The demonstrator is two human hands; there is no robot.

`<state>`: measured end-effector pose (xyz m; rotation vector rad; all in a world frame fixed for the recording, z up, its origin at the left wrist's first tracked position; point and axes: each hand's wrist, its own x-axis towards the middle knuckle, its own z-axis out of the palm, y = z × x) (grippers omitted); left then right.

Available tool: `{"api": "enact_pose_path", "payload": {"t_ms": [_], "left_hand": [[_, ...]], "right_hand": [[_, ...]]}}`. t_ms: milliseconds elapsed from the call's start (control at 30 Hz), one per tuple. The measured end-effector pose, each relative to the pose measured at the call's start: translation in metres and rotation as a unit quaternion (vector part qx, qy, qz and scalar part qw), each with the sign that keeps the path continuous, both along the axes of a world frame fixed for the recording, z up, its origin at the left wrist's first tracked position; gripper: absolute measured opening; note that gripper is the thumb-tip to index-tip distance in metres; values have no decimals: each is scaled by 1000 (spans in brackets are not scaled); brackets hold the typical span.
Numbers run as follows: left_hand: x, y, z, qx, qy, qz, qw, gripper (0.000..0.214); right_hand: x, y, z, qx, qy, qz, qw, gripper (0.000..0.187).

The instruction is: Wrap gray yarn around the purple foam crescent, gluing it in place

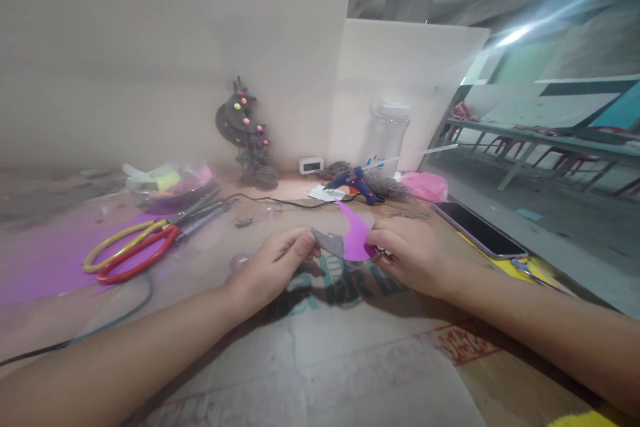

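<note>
Between my two hands, above the cardboard-covered table, is a curved purple crescent-shaped piece (356, 238) with a pointed upper tip. A grey strip (330, 243) covers its lower left end. My left hand (285, 257) pinches that grey end between thumb and fingers. On the other side, my right hand (407, 253) is closed on the purple piece's right edge, its fingertips partly hidden. Just beyond the hands, a blue glue gun (355, 183) with a small red light rests on the table, a clear glue stick (415, 157) jutting from its back.
Scissors (135, 250) with red and yellow handles lie at left on purple sheet material (45, 260). Behind stand a dark ornament with coloured balls (245, 127), a small digital clock (311, 165) and a clear bottle (385, 133). A phone (480, 230) lies at right. A black cord (280, 201) crosses the table.
</note>
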<state>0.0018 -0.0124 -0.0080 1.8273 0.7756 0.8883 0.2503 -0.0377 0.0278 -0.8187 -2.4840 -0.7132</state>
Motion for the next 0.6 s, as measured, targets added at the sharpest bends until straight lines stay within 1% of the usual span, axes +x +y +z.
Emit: {"api": "enact_pose_path", "payload": {"t_ms": [100, 267, 367, 433, 500, 533, 600], "left_hand": [[0, 1, 1, 36, 24, 35, 998, 47], [3, 5, 1, 62, 67, 65, 994, 36], [4, 6, -1, 46, 71, 58, 995, 35], [5, 7, -2, 25, 69, 52, 996, 32], [4, 10, -2, 24, 55, 71, 996, 30], [4, 12, -2, 33, 46, 92, 994, 30], [2, 16, -2, 62, 32, 149, 986, 31]], "right_hand": [[3, 5, -8, 23, -4, -17, 1000, 16], [8, 13, -20, 44, -18, -12, 999, 18], [9, 16, -23, 39, -27, -12, 999, 20], [8, 16, -23, 28, -22, 0, 999, 22], [4, 11, -22, -3, 7, 13, 1000, 22], [1, 7, -20, -35, 29, 15, 999, 23], [-6, -6, -12, -124, 64, 28, 990, 32]]}}
